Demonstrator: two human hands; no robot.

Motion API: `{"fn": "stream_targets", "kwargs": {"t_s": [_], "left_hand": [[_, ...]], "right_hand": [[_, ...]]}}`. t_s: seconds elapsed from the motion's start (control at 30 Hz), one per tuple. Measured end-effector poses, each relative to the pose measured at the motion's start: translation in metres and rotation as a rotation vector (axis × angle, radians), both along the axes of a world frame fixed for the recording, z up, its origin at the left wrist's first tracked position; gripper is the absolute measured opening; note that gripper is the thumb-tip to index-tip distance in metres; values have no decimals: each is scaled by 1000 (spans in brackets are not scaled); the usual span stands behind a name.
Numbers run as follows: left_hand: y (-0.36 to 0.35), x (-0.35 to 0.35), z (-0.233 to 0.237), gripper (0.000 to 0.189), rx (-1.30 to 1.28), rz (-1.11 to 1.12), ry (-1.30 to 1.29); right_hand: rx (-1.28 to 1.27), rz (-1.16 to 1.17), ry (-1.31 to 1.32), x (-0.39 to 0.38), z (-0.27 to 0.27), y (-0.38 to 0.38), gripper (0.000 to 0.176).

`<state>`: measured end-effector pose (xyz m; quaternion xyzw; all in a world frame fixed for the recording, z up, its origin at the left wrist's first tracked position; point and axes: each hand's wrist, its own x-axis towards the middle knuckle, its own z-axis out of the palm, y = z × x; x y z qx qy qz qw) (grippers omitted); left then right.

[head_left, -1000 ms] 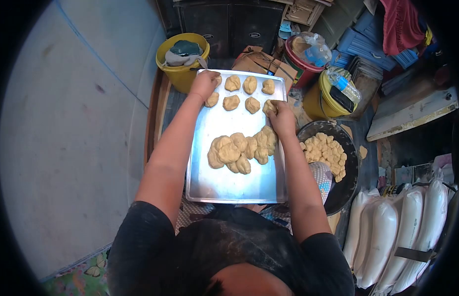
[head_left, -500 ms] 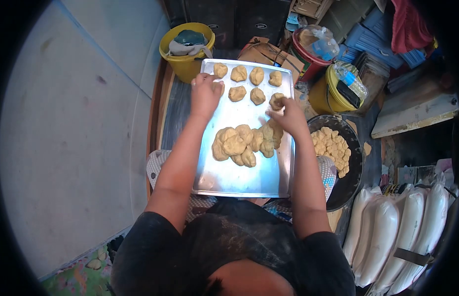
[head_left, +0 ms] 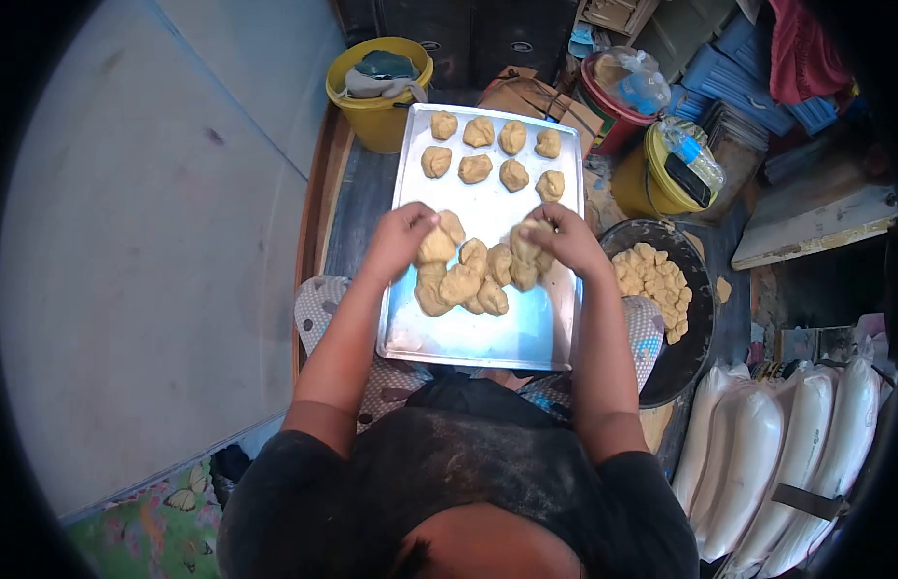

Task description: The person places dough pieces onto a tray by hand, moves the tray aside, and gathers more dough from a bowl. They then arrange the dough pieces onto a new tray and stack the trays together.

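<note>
A silver metal tray [head_left: 449, 343] rests across the person's lap. Two rows of separate dough lumps [head_left: 475, 169] lie on its far part. Nearer the body is a loose pile of dough pieces [head_left: 459, 285]. At the pile's left side, my left hand [head_left: 400, 238] has its fingers closed on a dough piece [head_left: 434, 245]. On the right side, my right hand [head_left: 565, 236] grips another dough piece [head_left: 526, 262] between thumb and fingers, and the fingers partly cover it.
To the right, a black basin [head_left: 702, 309] holds many small dough pieces. Yellow buckets [head_left: 372, 125] [head_left: 637, 183], a red bucket [head_left: 603, 130] and a cardboard box [head_left: 526, 101] stand beyond the tray. Wrapped white packages [head_left: 748, 454] lie at the lower right.
Both hands have moved back from the far rows to the pile and taken hold of dough there. The second row's left lump now shows fully. The view has shifted slightly.
</note>
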<state>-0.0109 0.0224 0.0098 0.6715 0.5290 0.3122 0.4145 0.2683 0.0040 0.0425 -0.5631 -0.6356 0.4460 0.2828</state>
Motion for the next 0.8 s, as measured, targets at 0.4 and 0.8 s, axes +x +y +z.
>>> {"fn": "stream_targets", "kwargs": {"t_s": [0.4, 0.8], "left_hand": [[17, -9, 1, 54, 215, -13, 244], [15, 3, -6, 44, 270, 74, 211]], "right_hand": [[526, -53, -437, -68, -21, 38, 43], [625, -275, -458, -38, -28, 21, 46]]}}
